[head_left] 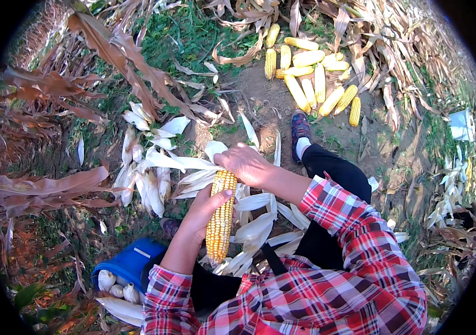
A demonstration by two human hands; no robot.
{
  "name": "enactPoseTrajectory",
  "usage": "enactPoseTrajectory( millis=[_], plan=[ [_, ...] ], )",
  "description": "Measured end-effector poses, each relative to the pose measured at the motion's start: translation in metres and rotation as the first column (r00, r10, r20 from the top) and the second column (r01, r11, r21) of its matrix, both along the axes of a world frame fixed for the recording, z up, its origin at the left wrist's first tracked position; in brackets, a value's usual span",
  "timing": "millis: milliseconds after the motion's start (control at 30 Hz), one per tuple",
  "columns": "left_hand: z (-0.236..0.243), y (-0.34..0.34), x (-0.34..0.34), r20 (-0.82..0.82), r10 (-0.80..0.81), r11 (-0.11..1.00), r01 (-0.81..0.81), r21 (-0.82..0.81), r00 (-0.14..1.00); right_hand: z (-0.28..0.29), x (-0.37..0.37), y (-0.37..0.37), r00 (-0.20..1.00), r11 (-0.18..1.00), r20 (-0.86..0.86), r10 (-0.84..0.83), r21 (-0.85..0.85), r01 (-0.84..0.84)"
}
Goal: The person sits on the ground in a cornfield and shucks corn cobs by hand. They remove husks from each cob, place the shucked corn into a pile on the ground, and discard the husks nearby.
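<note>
Husking step in hand, near its end as far as I can judge: corn cob is up in front of the person's torso, kernels bare along the visible side, narrow end down toward the lap. Left hand grips it from the left, thumb laid across the kernels, other fingers wrapped behind and mostly out of sight. Right hand is at the upper end, fingers curled closed on the peeled-back husk, which fans out leftward from there; fingertips hidden, so can't tell exactly how much they pinch. Husk looks still attached at that upper end. Next move likely calls for left hand holding the cob firm while right hand twists or snaps the husk off at its base; a weak left grip could let the cob spin. After that, sensible drop point is the bare cob pile on the soil ahead, beyond the right shoe. Stock still in husk: ears on the ground to the left, plus more ears at the mouth of the tipped blue bucket. Loose husks lie between the legs, just beside the cob.
</note>
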State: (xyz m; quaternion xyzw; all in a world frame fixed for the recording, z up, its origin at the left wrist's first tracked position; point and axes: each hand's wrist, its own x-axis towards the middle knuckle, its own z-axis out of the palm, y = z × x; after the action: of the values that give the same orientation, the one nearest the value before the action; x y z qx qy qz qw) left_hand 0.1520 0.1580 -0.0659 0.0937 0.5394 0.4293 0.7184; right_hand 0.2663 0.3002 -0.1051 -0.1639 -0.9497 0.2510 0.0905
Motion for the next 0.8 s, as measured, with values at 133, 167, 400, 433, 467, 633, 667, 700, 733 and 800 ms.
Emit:
enactPoseTrajectory(
  millis=[133, 167, 400, 433, 467, 633, 667, 700, 733, 800],
  plan=[
    [0.003, -0.001, 0.001, -0.037, 0.012, 1.000, -0.012, 0.009, 0.999, 0.000, -0.001, -0.002, 1.000, 1.000, -0.015, -0.004, -0.021, 0.003],
    [0.008, -0.002, 0.004, -0.034, 0.022, 1.000, -0.022, 0.007, 0.999, -0.001, -0.001, -0.002, 1.000, 0.999, -0.022, 0.002, -0.032, -0.002],
    [0.005, -0.005, 0.004, -0.082, 0.044, 0.999, -0.043, 0.012, 0.996, -0.001, -0.007, -0.005, 1.000, 1.000, 0.003, -0.005, -0.026, 0.005],
    [0.007, -0.005, 0.000, -0.088, 0.008, 1.000, -0.006, 0.013, 0.996, 0.002, -0.010, -0.003, 1.000, 1.000, 0.009, -0.004, -0.030, 0.004],
    [0.003, -0.005, 0.002, -0.212, 0.027, 0.998, -0.016, 0.053, 0.977, 0.004, -0.013, -0.003, 1.000, 0.999, 0.015, -0.003, -0.033, 0.004],
    [-0.026, -0.006, 0.004, -0.620, 0.094, 0.947, 0.122, 0.297, 0.779, 0.034, 0.002, 0.008, 0.987, 0.979, -0.104, 0.125, -0.149, -0.140],
    [-0.024, -0.005, 0.003, -0.636, 0.113, 0.926, 0.151, 0.347, 0.763, 0.044, 0.005, 0.008, 0.980, 0.976, -0.156, 0.121, -0.162, -0.146],
    [-0.019, -0.007, 0.001, -0.700, 0.020, 0.946, 0.213, 0.244, 0.714, 0.054, 0.008, 0.005, 0.971, 0.972, -0.208, 0.117, -0.174, -0.154],
    [-0.024, -0.007, 0.001, -0.770, 0.089, 0.910, 0.264, 0.321, 0.631, 0.060, 0.011, 0.001, 0.961, 0.969, -0.253, 0.112, -0.187, -0.162],
    [-0.038, -0.003, 0.003, -0.821, 0.221, 0.836, 0.332, 0.438, 0.526, 0.066, 0.006, -0.011, 0.931, 0.925, -0.343, 0.124, -0.299, -0.233]
  ],
)
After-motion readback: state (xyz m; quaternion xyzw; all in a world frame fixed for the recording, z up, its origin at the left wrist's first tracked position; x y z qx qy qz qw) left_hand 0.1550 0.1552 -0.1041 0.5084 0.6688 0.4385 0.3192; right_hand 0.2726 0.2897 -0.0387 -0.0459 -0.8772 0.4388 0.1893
